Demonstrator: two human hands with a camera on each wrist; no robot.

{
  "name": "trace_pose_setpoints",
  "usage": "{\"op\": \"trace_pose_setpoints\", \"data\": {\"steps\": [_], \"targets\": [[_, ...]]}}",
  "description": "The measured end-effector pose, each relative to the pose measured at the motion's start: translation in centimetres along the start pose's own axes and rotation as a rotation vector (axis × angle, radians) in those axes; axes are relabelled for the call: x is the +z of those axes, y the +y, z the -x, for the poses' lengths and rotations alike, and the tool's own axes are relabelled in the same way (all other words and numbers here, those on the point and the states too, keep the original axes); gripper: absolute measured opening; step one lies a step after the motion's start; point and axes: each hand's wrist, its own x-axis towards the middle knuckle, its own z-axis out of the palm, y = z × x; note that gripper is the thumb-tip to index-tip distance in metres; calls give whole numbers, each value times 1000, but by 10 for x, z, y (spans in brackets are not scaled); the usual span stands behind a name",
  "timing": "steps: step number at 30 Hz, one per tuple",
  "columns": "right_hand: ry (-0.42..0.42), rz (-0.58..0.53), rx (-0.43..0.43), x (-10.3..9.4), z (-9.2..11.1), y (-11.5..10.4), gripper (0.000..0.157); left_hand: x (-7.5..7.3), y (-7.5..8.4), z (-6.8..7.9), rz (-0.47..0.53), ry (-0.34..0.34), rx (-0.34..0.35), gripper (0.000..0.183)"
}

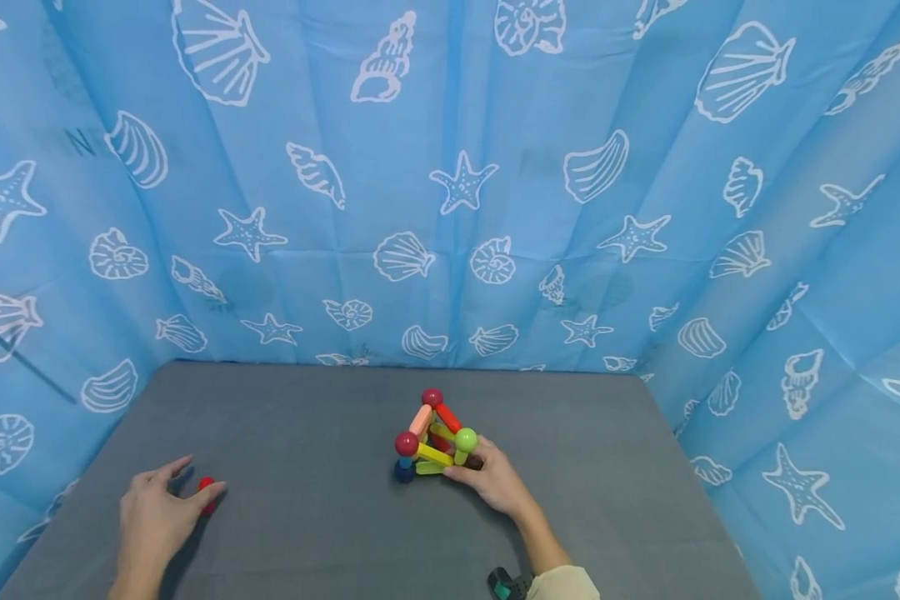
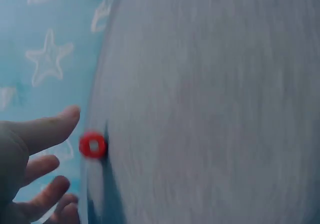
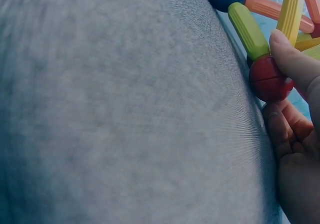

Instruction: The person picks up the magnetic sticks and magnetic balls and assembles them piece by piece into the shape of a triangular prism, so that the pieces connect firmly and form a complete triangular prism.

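On the grey table stands a frame of magnetic sticks and balls [image 1: 436,452], with red, yellow, pink, green and blue parts. My right hand [image 1: 498,481] grips its near right corner. In the right wrist view the thumb and fingers are around a dark red ball [image 3: 269,77], below a green stick [image 3: 248,29]. My left hand [image 1: 153,512] is at the left of the table, thumb and fingers spread. Close to its thumb is a small red magnetic stick [image 1: 206,482], whose round end [image 2: 93,145] shows in the left wrist view, apart from the thumb.
The grey tabletop [image 1: 307,467] stretches between the two hands. A blue curtain [image 1: 450,208] with white shell prints hangs behind it and along both sides. A dark device with a green patch [image 1: 504,585] sits at the right wrist.
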Motion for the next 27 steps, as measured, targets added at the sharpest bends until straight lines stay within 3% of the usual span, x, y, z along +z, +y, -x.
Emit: {"op": "trace_pose_setpoints", "data": {"steps": [3,6,9,13,20,27], "targets": [[7,-7,6,-1,1,0,21,-1,-12,-7,1,-42,-36,83],[14,-15,14,-1,3,-1,19,1,-13,-11,-16,-103,-50,77],[29,-18,15,1,4,-3,17,6,-3,-11,-29,-162,-75,67],[40,-15,11,2,6,-10,16,9,23,-7,10,-176,-21,53],[19,3,4,1,1,3,21,17,98,14,243,-116,300,33],[29,35,-20,0,0,3,22,40,187,52,427,-168,603,35]]}}
